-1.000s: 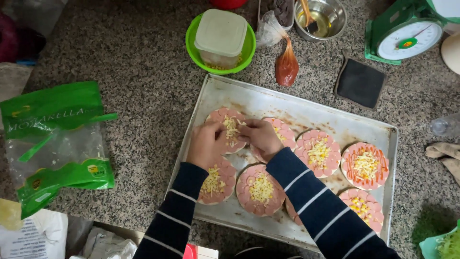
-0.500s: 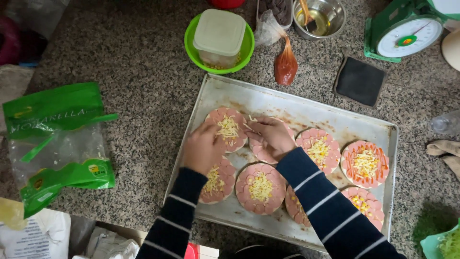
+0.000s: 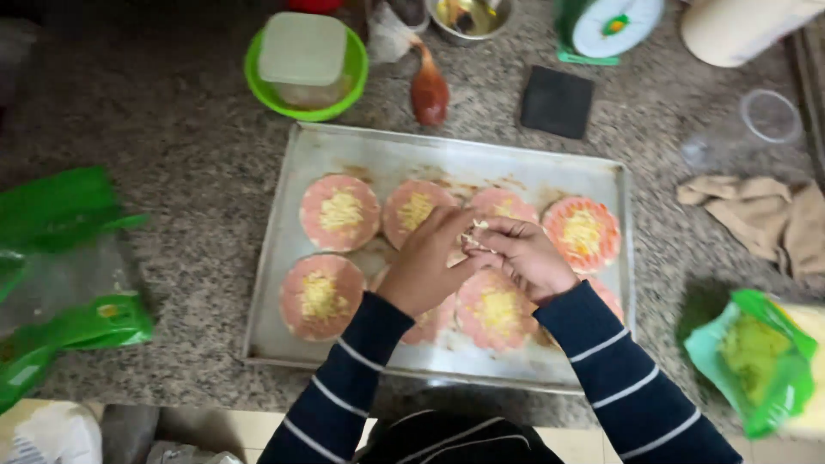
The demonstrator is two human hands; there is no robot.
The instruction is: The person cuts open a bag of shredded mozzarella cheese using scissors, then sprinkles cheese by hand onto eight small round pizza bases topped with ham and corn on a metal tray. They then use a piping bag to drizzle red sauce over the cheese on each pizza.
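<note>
A metal baking tray (image 3: 292,198) lies on the granite counter and carries several round pink bases topped with shredded yellow cheese (image 3: 341,210). My left hand (image 3: 427,266) and my right hand (image 3: 524,256) meet over the middle of the tray, fingertips together. A pinch of shredded cheese (image 3: 471,236) sits between the fingers of my right hand, and my left fingertips touch it. Both hands cover parts of the middle bases. One round base (image 3: 583,232) lies just right of my right hand.
A green bowl (image 3: 258,77) holding a pale lidded tub stands behind the tray, next to a brown sauce pouch (image 3: 429,90), a black square pad (image 3: 557,101) and a kitchen scale (image 3: 607,26). Green plastic bags (image 3: 60,258) lie left; a cloth (image 3: 765,219) and a green bag (image 3: 756,361) lie right.
The view has shifted, so the tray now sits more to the left. Both hands have moved right along the tray, from the upper-left base to the middle, still pinching cheese.
</note>
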